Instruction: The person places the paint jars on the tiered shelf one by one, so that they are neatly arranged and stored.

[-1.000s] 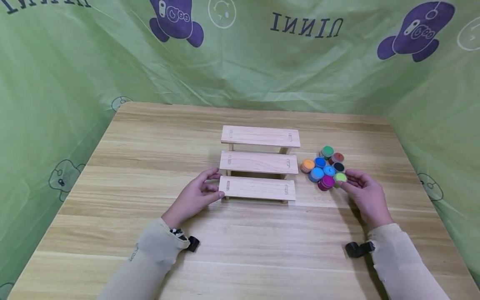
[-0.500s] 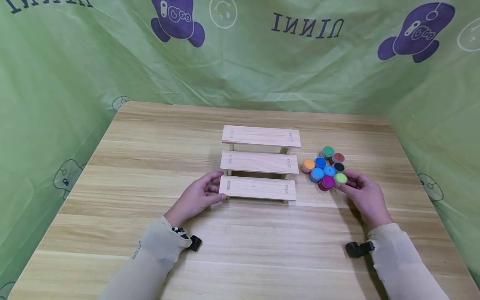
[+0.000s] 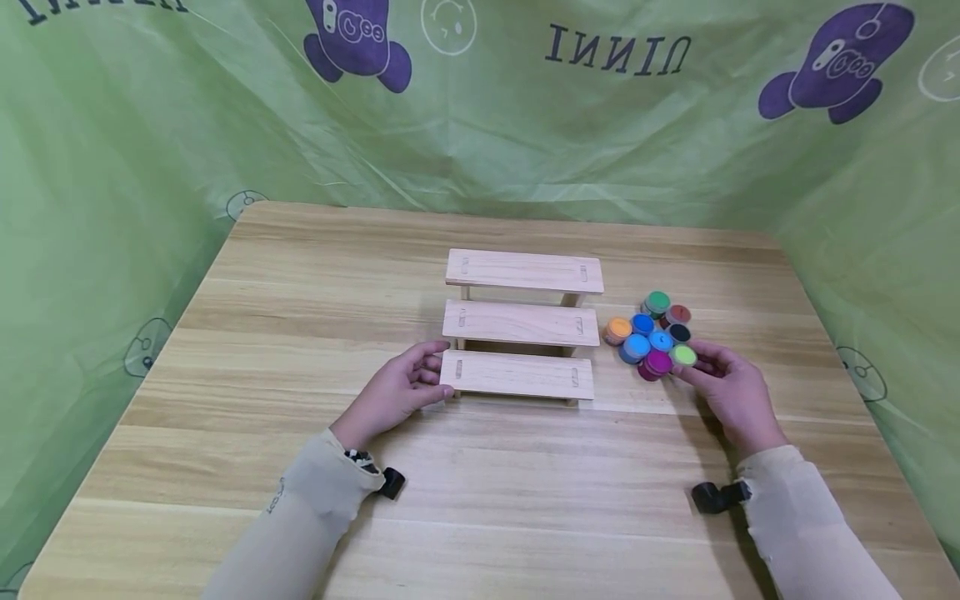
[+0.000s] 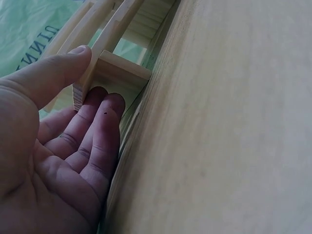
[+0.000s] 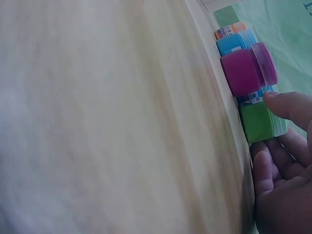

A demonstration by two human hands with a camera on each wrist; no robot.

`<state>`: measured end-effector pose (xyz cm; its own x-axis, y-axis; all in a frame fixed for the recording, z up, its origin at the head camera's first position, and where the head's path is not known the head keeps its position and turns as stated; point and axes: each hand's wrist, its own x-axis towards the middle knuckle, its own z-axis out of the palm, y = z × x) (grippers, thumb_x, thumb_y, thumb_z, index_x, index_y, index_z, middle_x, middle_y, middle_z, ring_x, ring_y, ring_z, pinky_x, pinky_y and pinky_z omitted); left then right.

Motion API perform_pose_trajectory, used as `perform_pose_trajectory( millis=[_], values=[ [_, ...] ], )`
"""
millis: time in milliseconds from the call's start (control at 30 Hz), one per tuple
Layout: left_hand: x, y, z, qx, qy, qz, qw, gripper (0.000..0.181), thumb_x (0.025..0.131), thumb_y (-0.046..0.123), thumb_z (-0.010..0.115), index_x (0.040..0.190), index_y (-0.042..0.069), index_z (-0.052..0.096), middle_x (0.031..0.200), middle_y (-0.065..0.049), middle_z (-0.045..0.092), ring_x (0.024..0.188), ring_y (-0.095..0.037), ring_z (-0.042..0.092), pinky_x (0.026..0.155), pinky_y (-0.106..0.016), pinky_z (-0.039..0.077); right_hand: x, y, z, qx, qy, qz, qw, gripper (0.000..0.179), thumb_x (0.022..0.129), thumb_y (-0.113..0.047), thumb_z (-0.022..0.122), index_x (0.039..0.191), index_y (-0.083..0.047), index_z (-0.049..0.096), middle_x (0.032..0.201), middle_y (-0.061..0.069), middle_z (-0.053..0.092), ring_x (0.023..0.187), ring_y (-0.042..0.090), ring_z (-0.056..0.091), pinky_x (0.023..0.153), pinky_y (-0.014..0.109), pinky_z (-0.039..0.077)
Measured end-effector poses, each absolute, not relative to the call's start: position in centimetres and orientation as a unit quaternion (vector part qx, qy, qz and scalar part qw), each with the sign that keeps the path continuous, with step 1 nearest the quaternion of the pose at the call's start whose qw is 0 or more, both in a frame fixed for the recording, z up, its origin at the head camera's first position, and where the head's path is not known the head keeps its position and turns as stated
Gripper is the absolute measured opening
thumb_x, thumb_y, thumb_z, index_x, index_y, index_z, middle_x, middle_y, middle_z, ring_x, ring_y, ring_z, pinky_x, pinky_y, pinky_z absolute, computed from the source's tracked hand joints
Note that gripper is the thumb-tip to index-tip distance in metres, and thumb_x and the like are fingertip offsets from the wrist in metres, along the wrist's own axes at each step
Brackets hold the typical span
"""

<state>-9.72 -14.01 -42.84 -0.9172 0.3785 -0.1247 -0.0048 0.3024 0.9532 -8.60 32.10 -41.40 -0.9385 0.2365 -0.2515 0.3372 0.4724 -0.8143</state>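
Note:
A three-step wooden display stand [image 3: 517,373] rests on the table, its lowest step toward me. My left hand [image 3: 393,392] holds the left end of that step. In the left wrist view the thumb [image 4: 78,53] lies on the board's upper side and the fingers curl beneath. Right of the stand sits a cluster of small paint jars with coloured lids. My right hand [image 3: 731,396] holds the light green jar [image 3: 683,356] at the cluster's near right, thumb and fingers on either side. In the right wrist view the green jar [image 5: 257,119] stands on the table.
Next to the green jar are a magenta jar [image 3: 656,364] and a black-lidded one [image 3: 678,333]. Blue, orange [image 3: 618,330], dark green [image 3: 657,302] and brown jars [image 3: 677,315] stand close by. A green printed curtain [image 3: 480,142] surrounds the wooden table [image 3: 517,500].
The left hand has shifted slightly right, closer round the end of the lowest step. The right hand stays at the green jar. The stand and jars show no clear movement on the table.

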Motion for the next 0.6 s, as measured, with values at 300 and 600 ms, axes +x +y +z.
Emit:
perform_pose_trajectory(
  millis=[300,600],
  values=[
    [-9.92,-14.1,-43.08,0.125,0.784,0.584,0.171,0.068,0.086,0.006,0.079,0.146,0.002,0.046,0.117,-0.015,0.061,0.1,-0.023,0.062,0.084,-0.027,0.055,-8.37,32.02,-41.22,0.186,0.843,-0.503,0.047,0.069,0.092,-0.041,0.073,0.145,-0.006,0.049,0.129,0.002,0.056,0.103,0.001,0.056,0.081,0.007,0.048],
    [-9.98,-14.27,-42.87,0.13,0.772,0.595,0.183,0.069,0.086,0.002,0.078,0.147,0.0,0.044,0.12,-0.017,0.061,0.101,-0.024,0.063,0.084,-0.026,0.056,-7.91,31.58,-40.41,0.212,0.808,-0.548,0.04,0.064,0.09,-0.036,0.076,0.143,-0.01,0.051,0.124,-0.004,0.055,0.101,-0.001,0.06,0.082,0.012,0.053]
  ],
)
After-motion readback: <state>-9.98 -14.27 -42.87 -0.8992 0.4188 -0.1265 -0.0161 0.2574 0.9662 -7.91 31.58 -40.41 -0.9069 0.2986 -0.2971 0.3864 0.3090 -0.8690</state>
